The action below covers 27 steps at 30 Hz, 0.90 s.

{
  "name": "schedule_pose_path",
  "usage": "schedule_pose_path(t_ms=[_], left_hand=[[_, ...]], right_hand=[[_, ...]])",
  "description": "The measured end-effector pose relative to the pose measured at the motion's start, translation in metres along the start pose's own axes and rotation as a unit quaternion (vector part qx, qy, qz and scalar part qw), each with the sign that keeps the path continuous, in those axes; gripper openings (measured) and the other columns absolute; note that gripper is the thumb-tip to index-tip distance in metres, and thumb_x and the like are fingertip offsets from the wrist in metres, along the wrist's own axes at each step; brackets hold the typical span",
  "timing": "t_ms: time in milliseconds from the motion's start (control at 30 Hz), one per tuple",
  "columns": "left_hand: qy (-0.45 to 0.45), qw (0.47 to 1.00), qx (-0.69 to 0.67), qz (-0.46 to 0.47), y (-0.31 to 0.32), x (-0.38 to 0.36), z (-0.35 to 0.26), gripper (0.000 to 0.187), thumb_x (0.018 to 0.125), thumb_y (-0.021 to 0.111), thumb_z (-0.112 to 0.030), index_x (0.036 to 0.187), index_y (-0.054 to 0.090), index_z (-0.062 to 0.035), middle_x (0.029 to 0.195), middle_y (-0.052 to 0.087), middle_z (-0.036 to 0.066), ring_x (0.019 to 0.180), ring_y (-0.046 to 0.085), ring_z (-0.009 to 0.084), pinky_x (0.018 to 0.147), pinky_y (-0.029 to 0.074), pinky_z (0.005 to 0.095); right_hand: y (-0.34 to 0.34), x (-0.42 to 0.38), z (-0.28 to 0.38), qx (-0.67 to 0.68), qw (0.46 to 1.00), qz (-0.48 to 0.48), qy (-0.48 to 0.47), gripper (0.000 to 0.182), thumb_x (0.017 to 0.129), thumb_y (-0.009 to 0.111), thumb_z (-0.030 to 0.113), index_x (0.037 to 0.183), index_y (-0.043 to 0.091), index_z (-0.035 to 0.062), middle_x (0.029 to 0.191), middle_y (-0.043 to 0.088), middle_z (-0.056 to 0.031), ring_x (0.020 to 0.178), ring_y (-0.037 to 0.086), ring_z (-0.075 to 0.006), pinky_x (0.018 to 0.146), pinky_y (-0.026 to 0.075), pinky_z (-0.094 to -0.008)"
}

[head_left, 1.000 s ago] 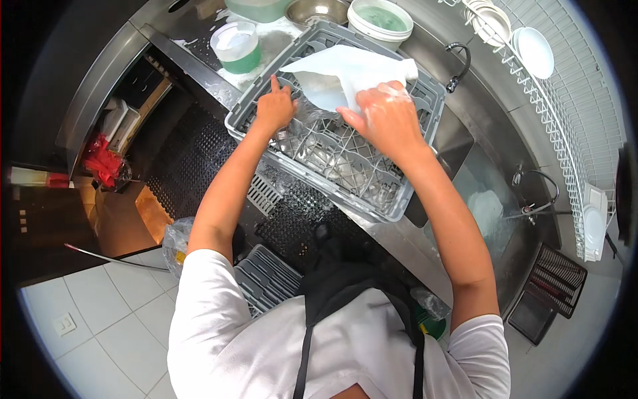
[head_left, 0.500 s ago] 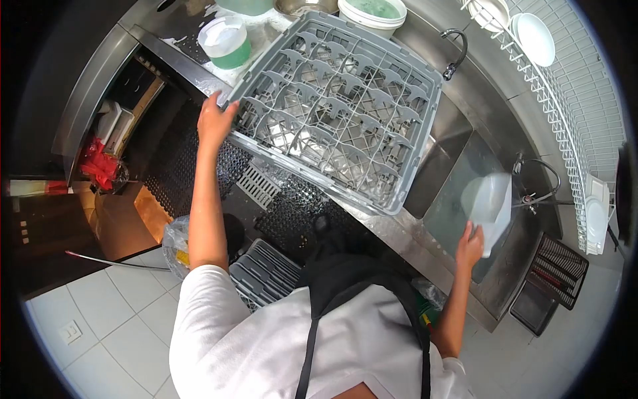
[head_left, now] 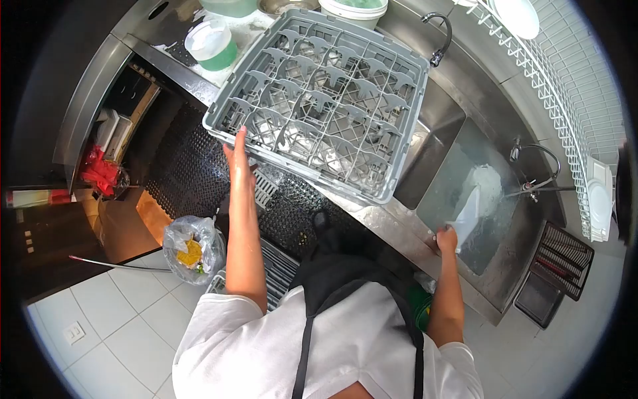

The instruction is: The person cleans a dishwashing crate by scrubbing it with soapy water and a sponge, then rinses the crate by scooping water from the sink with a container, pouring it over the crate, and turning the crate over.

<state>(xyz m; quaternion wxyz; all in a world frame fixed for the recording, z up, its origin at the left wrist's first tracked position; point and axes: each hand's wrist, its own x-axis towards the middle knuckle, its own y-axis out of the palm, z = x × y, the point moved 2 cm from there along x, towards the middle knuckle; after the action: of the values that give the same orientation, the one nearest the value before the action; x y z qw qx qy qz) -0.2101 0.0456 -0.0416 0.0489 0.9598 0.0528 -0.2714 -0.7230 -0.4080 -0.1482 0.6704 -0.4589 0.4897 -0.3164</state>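
A large grey glass rack point(head_left: 319, 110) with a grid of compartments lies across the counter and the near side of the sinks. At its near left edge is my left hand point(head_left: 240, 159), gripping the rim with one finger showing on top and the rest hidden below. My right hand point(head_left: 447, 239) is closed on the end of a white translucent plastic container point(head_left: 469, 219), which is tilted into the cloudy water of the right sink point(head_left: 442, 179). Foam or splashing water point(head_left: 488, 183) shows just beyond it.
Beside the rack stands a tub of green liquid point(head_left: 214, 48), with a white bucket point(head_left: 359, 10) behind. Two taps point(head_left: 444, 46) rise from the sinks' back edge. A wire rack with plates point(head_left: 518, 16) hangs at right. A lined waste bin point(head_left: 193, 249) stands on the floor.
My left hand has moved from the rack's left corner to its near edge. My right hand has brought the container closer to me and lower, into the sink water.
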Motion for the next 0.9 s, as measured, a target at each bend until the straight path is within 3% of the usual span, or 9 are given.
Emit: schedule_pose_path(t_ms=[167,333,433,500,567,633,767,867,900], left_hand=[[-0.006,0.998,-0.055,-0.011,0.011,-0.007,0.003,0.123,0.071,0.064,-0.083,0.159,0.011,-0.0154,0.161,0.022,0.022,0.14,0.03,0.0443,0.099,0.031,0.0678],[-0.06,0.979,-0.193,-0.034,-0.015,0.038,0.036,0.122,0.071,0.048,-0.095,0.159,0.021,-0.0133,0.161,0.021,0.021,0.138,0.035,0.0402,0.104,0.036,0.0603],[-0.126,0.96,-0.248,-0.04,-0.034,0.08,0.06,0.113,0.074,0.057,-0.087,0.15,0.033,-0.0077,0.127,0.05,0.016,0.114,0.054,0.0344,0.09,0.047,0.0552],[-0.141,0.957,-0.24,-0.08,-0.03,0.077,0.059,0.106,0.074,0.058,-0.087,0.141,0.042,-0.0061,0.109,0.053,0.01,0.097,0.056,0.0292,0.084,0.051,0.0515],[-0.14,0.95,-0.276,-0.033,-0.03,0.087,0.069,0.105,0.074,0.058,-0.087,0.138,0.044,-0.0053,0.115,0.054,0.01,0.099,0.056,0.0284,0.08,0.051,0.0478],[-0.134,0.957,-0.253,-0.046,-0.029,0.087,0.072,0.106,0.073,0.053,-0.09,0.138,0.048,-0.0057,0.12,0.061,0.009,0.099,0.061,0.0249,0.07,0.048,0.0386],[-0.103,0.953,-0.286,-0.012,-0.028,0.068,0.06,0.103,0.074,0.053,-0.09,0.137,0.053,-0.0082,0.124,0.063,0.007,0.102,0.062,0.024,0.077,0.051,0.0385],[-0.032,0.955,-0.293,-0.006,-0.03,0.055,0.044,0.099,0.08,0.053,-0.084,0.144,0.048,-0.0095,0.139,0.056,0.007,0.12,0.057,0.0246,0.099,0.048,0.0402],[0.019,0.956,-0.292,0.004,-0.024,0.038,0.028,0.092,0.086,0.051,-0.08,0.146,0.046,-0.0105,0.141,0.055,0.007,0.124,0.055,0.0255,0.102,0.046,0.0407]], right_hand=[[0.004,-0.015,0.016,0.036,0.998,-0.045,-0.015,0.042,0.089,0.061,0.029,0.12,0.066,0.0002,0.113,0.069,-0.0256,0.106,0.065,-0.0442,0.092,0.05,-0.0488],[-0.028,-0.045,0.021,0.114,0.984,-0.134,0.007,0.033,0.089,0.067,0.032,0.099,0.072,0.0016,0.103,0.072,-0.0188,0.095,0.068,-0.0402,0.082,0.052,-0.0458],[-0.048,-0.062,0.029,0.167,0.95,-0.262,-0.023,0.03,0.091,0.068,0.032,0.093,0.073,0.0023,0.098,0.073,-0.0156,0.091,0.07,-0.0349,0.08,0.053,-0.0428],[-0.071,-0.078,0.055,0.239,0.922,-0.301,-0.049,0.032,0.093,0.067,0.034,0.093,0.075,0.0036,0.094,0.074,-0.0124,0.087,0.072,-0.0287,0.079,0.054,-0.0388],[-0.086,-0.083,0.097,0.362,0.909,-0.196,-0.067,0.034,0.095,0.068,0.033,0.109,0.071,0.0022,0.106,0.072,-0.0125,0.098,0.069,-0.0242,0.081,0.055,-0.038],[-0.113,-0.094,0.184,0.545,0.828,-0.012,-0.132,0.044,0.097,0.066,0.038,0.123,0.064,0.0025,0.116,0.069,-0.0125,0.104,0.067,-0.022,0.084,0.055,-0.0362],[-0.095,-0.075,0.273,0.559,0.813,0.117,-0.115,0.058,0.091,0.071,0.044,0.127,0.061,0.0006,0.116,0.07,-0.015,0.102,0.068,-0.0234,0.084,0.055,-0.036],[-0.092,-0.074,0.297,0.335,0.928,0.019,-0.162,0.047,0.085,0.073,0.029,0.121,0.065,-0.0002,0.103,0.073,-0.0157,0.095,0.07,-0.0236,0.082,0.053,-0.0371],[-0.084,-0.072,0.296,0.372,0.917,0.019,-0.143,0.044,0.083,0.072,0.024,0.118,0.066,-0.0006,0.1,0.074,-0.0159,0.093,0.07,-0.0237,0.081,0.053,-0.0373]])
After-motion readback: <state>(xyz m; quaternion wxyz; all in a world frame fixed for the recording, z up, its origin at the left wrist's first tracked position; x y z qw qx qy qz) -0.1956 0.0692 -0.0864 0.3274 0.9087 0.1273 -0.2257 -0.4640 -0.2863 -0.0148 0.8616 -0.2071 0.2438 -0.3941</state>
